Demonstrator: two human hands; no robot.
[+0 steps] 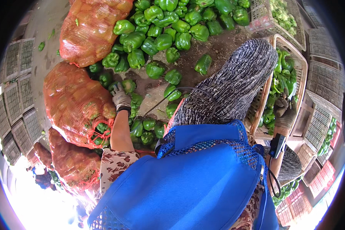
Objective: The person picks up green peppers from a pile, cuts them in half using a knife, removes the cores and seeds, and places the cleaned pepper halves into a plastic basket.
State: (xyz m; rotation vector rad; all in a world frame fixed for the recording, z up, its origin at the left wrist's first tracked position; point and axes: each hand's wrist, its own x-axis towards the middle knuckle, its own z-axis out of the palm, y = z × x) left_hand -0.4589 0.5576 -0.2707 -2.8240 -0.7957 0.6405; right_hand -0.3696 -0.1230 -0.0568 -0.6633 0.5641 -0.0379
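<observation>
Green bell peppers [157, 42] heaped on floor at twelve o'clock; gloved left hand [120, 97] fingers close on one pepper [128, 85], apparently picking; right hand [286, 115] fingers' spread indiscernible inside crate [303, 65] at three o'clock; transfer likely follows.

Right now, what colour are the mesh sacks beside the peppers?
Orange-red netting; the mesh sacks show best in the head view, left of the gloved left hand.

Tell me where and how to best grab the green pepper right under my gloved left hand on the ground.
Probably grip the green pepper across its broad rounded body, coming from straight above, where the left hand already hovers. It lies low on the ground beside the red mesh sack, so side access looks crowded; its stem isn't clearly visible.
</observation>
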